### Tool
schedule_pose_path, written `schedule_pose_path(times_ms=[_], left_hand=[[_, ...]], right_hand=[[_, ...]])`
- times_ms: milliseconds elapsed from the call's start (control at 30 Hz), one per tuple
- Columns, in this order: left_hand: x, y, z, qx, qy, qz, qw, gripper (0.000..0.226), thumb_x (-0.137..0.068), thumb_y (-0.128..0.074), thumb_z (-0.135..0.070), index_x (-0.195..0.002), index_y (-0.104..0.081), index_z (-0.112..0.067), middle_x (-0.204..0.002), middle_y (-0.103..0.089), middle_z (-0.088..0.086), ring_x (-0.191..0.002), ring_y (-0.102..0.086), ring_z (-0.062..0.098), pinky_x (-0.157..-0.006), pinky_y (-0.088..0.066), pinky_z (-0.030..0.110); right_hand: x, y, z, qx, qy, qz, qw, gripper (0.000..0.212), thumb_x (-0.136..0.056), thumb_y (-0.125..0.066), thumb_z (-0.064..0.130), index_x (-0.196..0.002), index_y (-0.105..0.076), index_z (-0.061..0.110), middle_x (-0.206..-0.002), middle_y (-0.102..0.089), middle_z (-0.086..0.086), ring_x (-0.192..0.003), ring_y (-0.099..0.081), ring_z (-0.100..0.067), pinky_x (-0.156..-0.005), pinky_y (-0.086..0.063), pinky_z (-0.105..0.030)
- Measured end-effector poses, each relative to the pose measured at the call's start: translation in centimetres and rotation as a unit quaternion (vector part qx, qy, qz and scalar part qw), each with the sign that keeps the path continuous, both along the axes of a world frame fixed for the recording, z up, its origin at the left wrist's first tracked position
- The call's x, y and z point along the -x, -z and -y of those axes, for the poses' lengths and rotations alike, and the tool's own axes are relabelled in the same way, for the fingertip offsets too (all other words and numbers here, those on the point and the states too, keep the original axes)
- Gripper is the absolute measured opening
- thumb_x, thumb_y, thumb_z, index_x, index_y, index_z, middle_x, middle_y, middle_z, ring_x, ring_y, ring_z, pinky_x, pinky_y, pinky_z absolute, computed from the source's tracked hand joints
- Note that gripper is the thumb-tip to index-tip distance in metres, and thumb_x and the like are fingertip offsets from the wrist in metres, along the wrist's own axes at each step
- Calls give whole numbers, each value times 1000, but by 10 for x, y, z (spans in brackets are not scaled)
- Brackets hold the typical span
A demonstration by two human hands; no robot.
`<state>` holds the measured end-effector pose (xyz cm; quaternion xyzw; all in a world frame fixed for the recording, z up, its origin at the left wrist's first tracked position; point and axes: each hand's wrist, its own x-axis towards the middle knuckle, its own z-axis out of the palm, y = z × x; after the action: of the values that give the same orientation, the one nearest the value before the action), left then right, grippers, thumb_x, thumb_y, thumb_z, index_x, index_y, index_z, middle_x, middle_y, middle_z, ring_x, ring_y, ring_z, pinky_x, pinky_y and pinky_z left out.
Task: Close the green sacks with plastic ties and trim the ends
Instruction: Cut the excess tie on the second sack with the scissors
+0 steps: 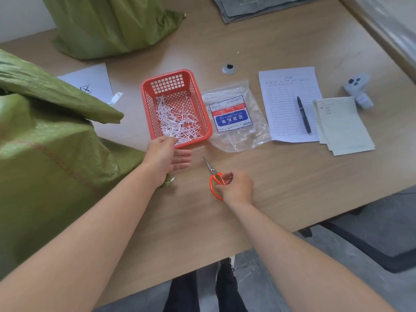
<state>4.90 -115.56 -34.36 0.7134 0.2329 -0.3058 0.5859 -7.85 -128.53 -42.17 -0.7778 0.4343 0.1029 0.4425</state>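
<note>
The person stood at the wooden table [292, 176] with 2 green sacks within reach: the near sack [45, 143] slumped against the left forearm, and the far sack [108, 25] well apart at the back edge. From where I watched, I could not see either neck clearly. A scrap of green with a white tip showed under the left wrist, too hidden to call it a tied end.

The left hand [167, 157] hovered at the front rim of the red basket [202, 109], fingers straight and spread, holding nothing. The basket held a heap of short white tie offcuts [177, 120], so it looked placed centrally as the bin for trimmings, and the open hand seemed to be there to drop or brush a piece in.

The right hand [236, 186] was curled round the orange loops of the scissors [215, 173], blades together and pointing away toward the basket, low over the table. Keeping them in hand made sense if more trimming was coming.

Just beside the basket on its right lay the clear bag of nylon ties [234, 113], close enough for either hand. Further right, a lined form [290, 86] with a pen [304, 114] on it suggested each sack was being logged.
</note>
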Motion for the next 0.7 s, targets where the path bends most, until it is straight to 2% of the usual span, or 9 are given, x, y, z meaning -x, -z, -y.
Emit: schedule_pose_path(times_ms=[200, 367, 467, 600, 700], left_hand=[[9, 9, -7, -20, 69, -6, 997, 27, -107, -49, -19, -130, -56, -7, -95, -77, 23, -90, -76, 40, -72, -65, 41], [14, 11, -12, -42, 99, -27, 994, 28, -107, -49, -21, -131, -55, -9, -96, -77, 22, -97, -74, 38, -82, -63, 44], [17, 7, -15, -73, 137, -67, 986, 32, -104, -50, -29, -133, -54, -17, -96, -79, 17, -107, -68, 34, -94, -58, 48], [21, -14, -20, -81, 147, -86, 982, 45, -101, -51, -45, -141, -52, -25, -107, -74, 15, -116, -59, 34, -105, -50, 51], [23, -37, -23, -78, 138, -79, 984, 55, -99, -48, -55, -147, -49, -27, -114, -67, 13, -116, -54, 34, -108, -46, 51]], right_hand=[[-1, 14, -9, 31, -1, -4, 1000, 28, -72, -88, 9, -87, -69, 24, -82, -69, 4, -87, -71, -22, -81, -56, -35], [-4, 14, -17, 67, -10, -14, 998, 19, -84, -74, 9, -98, -76, 22, -100, -76, -3, -99, -69, -27, -85, -53, -35], [-4, 6, -18, 55, 1, -14, 998, 16, -89, -71, 21, -103, -77, 21, -104, -76, -3, -104, -69, -26, -88, -50, -33], [-7, -14, -21, 34, 35, 14, 999, 28, -94, -65, 35, -114, -77, 19, -113, -77, -4, -114, -66, -27, -94, -48, -33], [-15, -39, -25, 29, 42, 48, 998, 35, -99, -50, 35, -106, -77, 15, -108, -76, -11, -109, -65, -34, -86, -47, -35]])
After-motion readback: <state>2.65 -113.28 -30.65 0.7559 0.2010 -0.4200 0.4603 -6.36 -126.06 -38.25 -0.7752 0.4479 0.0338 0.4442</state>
